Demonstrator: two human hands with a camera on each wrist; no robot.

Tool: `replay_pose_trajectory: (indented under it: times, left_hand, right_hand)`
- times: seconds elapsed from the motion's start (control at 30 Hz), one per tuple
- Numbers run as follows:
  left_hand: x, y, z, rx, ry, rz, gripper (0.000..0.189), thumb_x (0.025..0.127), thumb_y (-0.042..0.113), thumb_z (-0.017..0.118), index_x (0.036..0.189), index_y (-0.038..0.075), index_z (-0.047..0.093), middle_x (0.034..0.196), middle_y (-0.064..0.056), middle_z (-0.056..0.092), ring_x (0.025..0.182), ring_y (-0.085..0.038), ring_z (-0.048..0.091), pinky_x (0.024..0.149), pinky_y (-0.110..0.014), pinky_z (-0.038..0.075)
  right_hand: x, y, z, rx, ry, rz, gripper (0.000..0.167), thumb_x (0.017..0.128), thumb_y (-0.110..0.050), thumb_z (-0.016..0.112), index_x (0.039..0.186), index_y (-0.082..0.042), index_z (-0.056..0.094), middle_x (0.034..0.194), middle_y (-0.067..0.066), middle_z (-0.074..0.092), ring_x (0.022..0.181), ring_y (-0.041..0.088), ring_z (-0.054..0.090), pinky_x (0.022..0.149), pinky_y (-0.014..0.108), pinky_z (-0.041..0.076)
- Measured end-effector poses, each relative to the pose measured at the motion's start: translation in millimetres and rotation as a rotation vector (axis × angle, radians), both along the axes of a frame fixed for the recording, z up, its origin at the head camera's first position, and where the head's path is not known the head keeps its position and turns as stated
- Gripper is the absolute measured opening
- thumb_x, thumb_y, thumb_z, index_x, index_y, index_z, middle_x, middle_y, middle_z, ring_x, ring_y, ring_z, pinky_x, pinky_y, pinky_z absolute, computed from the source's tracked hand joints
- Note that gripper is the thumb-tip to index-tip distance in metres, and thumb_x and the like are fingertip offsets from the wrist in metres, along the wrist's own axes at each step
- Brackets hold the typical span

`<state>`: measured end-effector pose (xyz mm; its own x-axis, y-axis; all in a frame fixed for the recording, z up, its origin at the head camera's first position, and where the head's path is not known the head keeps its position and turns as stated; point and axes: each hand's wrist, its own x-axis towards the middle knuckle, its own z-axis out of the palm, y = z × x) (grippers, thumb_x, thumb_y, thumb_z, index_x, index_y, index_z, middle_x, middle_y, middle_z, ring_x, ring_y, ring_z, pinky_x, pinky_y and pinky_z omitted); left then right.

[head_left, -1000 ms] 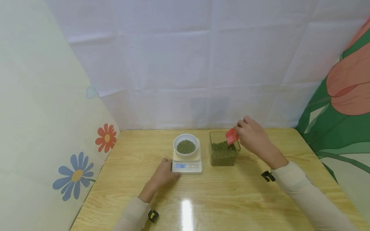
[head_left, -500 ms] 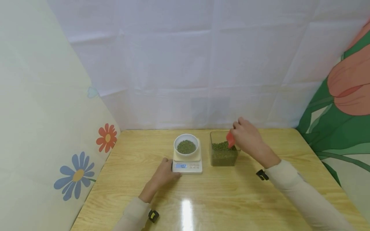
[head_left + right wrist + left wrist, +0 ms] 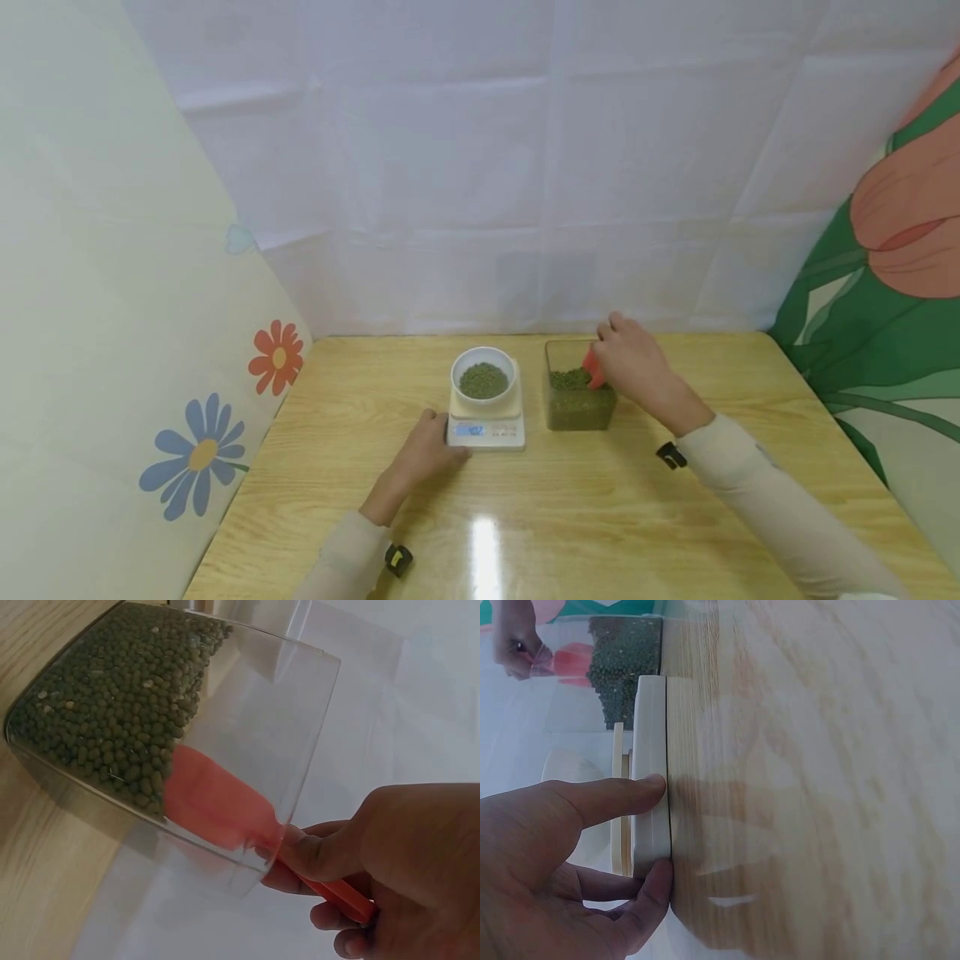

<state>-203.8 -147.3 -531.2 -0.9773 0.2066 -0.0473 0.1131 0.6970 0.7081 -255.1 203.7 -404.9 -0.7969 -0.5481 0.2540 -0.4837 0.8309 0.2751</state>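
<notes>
A white kitchen scale (image 3: 486, 433) stands on the table, its blue display lit but hard to read. On it sits a white bowl (image 3: 483, 354) partly filled with green mung beans (image 3: 483, 381). My left hand (image 3: 427, 450) grips the scale's front left corner, thumb along the front edge (image 3: 651, 791) and fingers on the side. To the right, a clear plastic container (image 3: 581, 417) holds more mung beans (image 3: 105, 697). My right hand (image 3: 633, 362) holds a red scoop (image 3: 217, 799) by its handle, with the scoop's front edge down at the beans inside the container.
The light wooden table (image 3: 360, 392) meets a white cloth backdrop (image 3: 420, 208) at the back. Printed flower panels stand at the left and right sides. Black wrist straps show at both sleeves.
My right hand has moved left and down, tilting the red scoop lower into the container until its edge reaches the beans. The left hand, scale and bowl stay where they were.
</notes>
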Motion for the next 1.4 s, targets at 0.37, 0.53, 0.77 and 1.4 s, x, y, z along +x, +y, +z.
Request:
replay_pose_trajectory:
  times: [0.37,0.53,0.77,1.4]
  left_hand:
    - [-0.9,-0.2,-0.3,-0.010,-0.001,0.006,0.058,0.082,0.018,0.088,0.131,-0.003,0.067,0.110,-0.012,0.056,0.093,-0.022,0.053,0.083,-0.037,0.056]
    - [-1.4,0.1,-0.8,-0.015,0.000,0.012,0.056,0.083,0.018,0.088,0.131,-0.002,0.068,0.109,-0.011,0.056,0.093,-0.021,0.052,0.083,-0.037,0.055]
    - [-0.9,0.0,-0.4,-0.016,0.004,0.007,0.058,0.082,0.017,0.089,0.132,-0.002,0.067,0.109,-0.012,0.056,0.093,-0.022,0.052,0.082,-0.037,0.055]
    - [1.0,0.1,0.3,-0.006,0.004,-0.001,0.060,0.081,0.015,0.089,0.133,-0.003,0.067,0.108,-0.012,0.056,0.094,-0.022,0.051,0.083,-0.038,0.055]
  right_hand:
    - [-3.3,-0.6,-10.2,0.020,0.003,0.017,0.022,0.074,-0.005,0.094,0.089,-0.002,0.077,0.090,0.012,0.072,0.082,0.027,0.052,0.075,0.040,0.049]
    - [-3.5,-0.4,-13.2,0.014,-0.010,0.021,0.022,0.077,-0.006,0.093,0.092,0.000,0.078,0.092,0.013,0.072,0.085,0.029,0.056,0.080,0.041,0.052]
    - [-5.5,1.2,-16.9,-0.058,-0.061,0.027,0.015,0.080,-0.001,0.088,0.091,0.000,0.077,0.090,0.012,0.070,0.083,0.027,0.054,0.077,0.040,0.050]
    - [-9.2,7.3,-21.8,-0.219,-0.165,0.048,0.011,0.082,0.000,0.085,0.086,-0.004,0.076,0.086,0.008,0.069,0.084,0.026,0.055,0.078,0.041,0.052]
